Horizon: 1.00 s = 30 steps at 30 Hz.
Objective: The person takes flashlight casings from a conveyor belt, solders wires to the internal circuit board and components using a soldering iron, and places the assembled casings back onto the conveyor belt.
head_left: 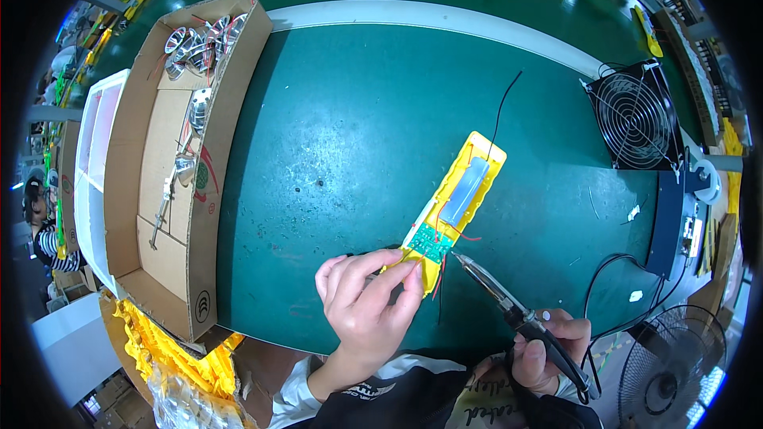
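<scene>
A long yellow plastic housing point(486, 160) lies slantwise on the green table. Inside it sit a grey-blue cylindrical battery point(466, 191) and a small green circuit board point(427, 243). Thin red wires point(469, 237) come off around the board, and a black wire point(502, 107) sticks out past the housing's far end. My left hand point(367, 302) pinches the near end of the housing beside the board, its fingertips together; whether a wire is also between them I cannot tell. My right hand point(556, 347) grips a soldering iron point(517, 314), whose tip is at the board's right edge.
On the left, a cardboard box point(199, 270) holds several shiny metal reflector cups point(199, 107). A square black fan point(633, 115) stands at the far right, near a solder spool point(704, 181). The iron's cord point(588, 302) loops across the table's right side. A round fan point(668, 373) is lower right.
</scene>
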{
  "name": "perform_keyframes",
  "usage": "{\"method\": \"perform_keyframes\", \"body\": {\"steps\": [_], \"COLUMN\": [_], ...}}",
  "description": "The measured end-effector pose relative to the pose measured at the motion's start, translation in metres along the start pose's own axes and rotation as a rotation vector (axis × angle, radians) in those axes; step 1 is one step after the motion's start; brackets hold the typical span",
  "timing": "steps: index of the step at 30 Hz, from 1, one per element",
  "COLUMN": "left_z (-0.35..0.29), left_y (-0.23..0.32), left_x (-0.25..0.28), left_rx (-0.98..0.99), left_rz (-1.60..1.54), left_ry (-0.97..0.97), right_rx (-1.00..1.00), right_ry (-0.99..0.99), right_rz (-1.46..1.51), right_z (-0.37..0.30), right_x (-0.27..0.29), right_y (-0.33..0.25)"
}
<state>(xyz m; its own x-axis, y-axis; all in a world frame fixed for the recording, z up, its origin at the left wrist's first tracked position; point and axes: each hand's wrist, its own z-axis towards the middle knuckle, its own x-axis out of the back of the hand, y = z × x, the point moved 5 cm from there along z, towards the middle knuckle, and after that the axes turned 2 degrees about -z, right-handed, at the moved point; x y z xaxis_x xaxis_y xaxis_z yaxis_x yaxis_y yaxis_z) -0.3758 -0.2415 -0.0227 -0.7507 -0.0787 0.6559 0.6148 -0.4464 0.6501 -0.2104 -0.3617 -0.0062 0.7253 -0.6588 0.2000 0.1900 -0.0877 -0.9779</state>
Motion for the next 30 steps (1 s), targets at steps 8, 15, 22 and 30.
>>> {"method": "perform_keyframes", "body": {"steps": [8, 15, 22, 30], "left_z": [-0.001, 0.003, 0.029, 0.071], "left_y": [0.002, 0.005, 0.023, 0.043], "left_x": [-0.001, 0.003, -0.007, -0.019], "left_rx": [-0.028, -0.042, 0.049, 0.021], "left_rz": [-0.026, -0.003, 0.075, 0.345], "left_ry": [0.025, 0.013, -0.331, -0.542], "right_rx": [-0.013, 0.101, 0.532, 0.364], "right_ry": [0.012, -0.064, -0.151, -0.042], "right_rz": [-0.006, 0.007, -0.210, -0.078], "right_z": [-0.002, 0.006, 0.066, 0.108], "right_x": [0.002, 0.027, 0.083, 0.122], "right_y": [0.000, 0.005, -0.001, 0.023]}}
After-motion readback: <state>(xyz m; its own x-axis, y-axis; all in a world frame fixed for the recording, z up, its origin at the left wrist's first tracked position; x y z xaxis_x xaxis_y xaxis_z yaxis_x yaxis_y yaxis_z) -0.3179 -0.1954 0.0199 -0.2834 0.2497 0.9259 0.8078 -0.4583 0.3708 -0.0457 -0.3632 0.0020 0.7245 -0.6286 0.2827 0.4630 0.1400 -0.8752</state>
